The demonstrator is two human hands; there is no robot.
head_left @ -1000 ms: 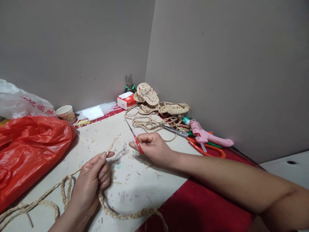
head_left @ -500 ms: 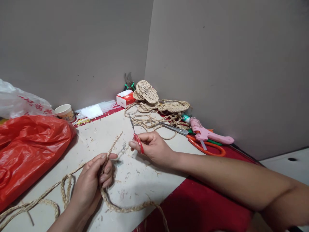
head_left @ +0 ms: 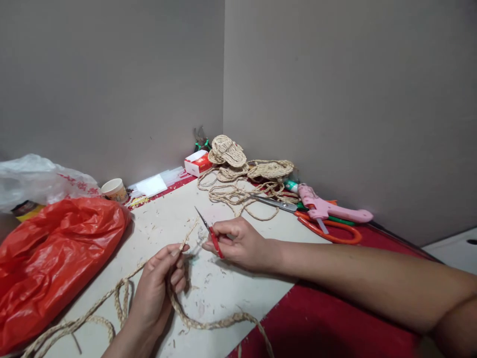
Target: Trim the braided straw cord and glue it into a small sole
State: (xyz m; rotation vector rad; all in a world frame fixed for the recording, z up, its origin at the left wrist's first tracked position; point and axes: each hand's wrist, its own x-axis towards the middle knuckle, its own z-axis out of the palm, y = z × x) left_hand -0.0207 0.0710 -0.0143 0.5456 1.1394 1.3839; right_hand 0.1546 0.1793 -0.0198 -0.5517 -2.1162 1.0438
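My left hand [head_left: 158, 288] pinches a braided straw rope [head_left: 208, 323] near its free end, which sticks up past my fingertips. The rope loops on the pale work board [head_left: 223, 293] to the left and curls round in front of me. My right hand [head_left: 238, 243] is closed on small red-handled scissors [head_left: 210, 231], whose thin blades point up and left, close to the rope's tip. The two hands are a few centimetres apart.
A red plastic bag [head_left: 55, 253] and a clear bag [head_left: 37, 179] lie at the left. A paper cup [head_left: 114, 190], a small red-white box [head_left: 197, 163], woven straw pieces [head_left: 238, 164], a pink glue gun [head_left: 328, 209] and orange scissors [head_left: 328, 231] sit near the walls. A red cloth [head_left: 335, 328] covers the right side.
The view has shifted, so everything sits lower and further right. My right hand has tilted the small scissors further left toward the rope's tip. My left hand keeps its pinch.
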